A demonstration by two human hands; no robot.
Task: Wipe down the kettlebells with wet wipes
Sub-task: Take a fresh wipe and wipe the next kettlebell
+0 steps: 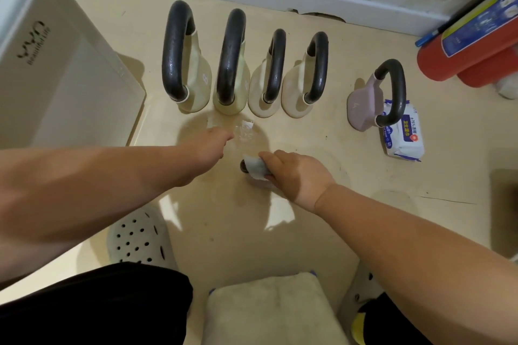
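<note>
— So, where is the right hand?
— Just below the middle of the view. Its fingers are curled round a wet wipe, which is folded over a dark handle. The hand hides most of the kettlebell under it.
— And the left hand?
— At ten o'clock from the right one, reaching toward a crumpled clear scrap on the floor. Its fingers are tucked out of sight past the knuckles, so I cannot tell whether they are spread or curled.
— What about the other weights?
— At twelve o'clock from the hands is a row of cream kettlebells, four of them with black handles up. The two bigger ones are on the left. A pink kettlebell stands apart at two o'clock, and its handle overlaps a pack of wipes.
— Anything else around?
— A red fire extinguisher lies at two o'clock by the wall. There is a white box at ten o'clock, a grey slipper with holes at seven, and a pale cushion at six.
</note>
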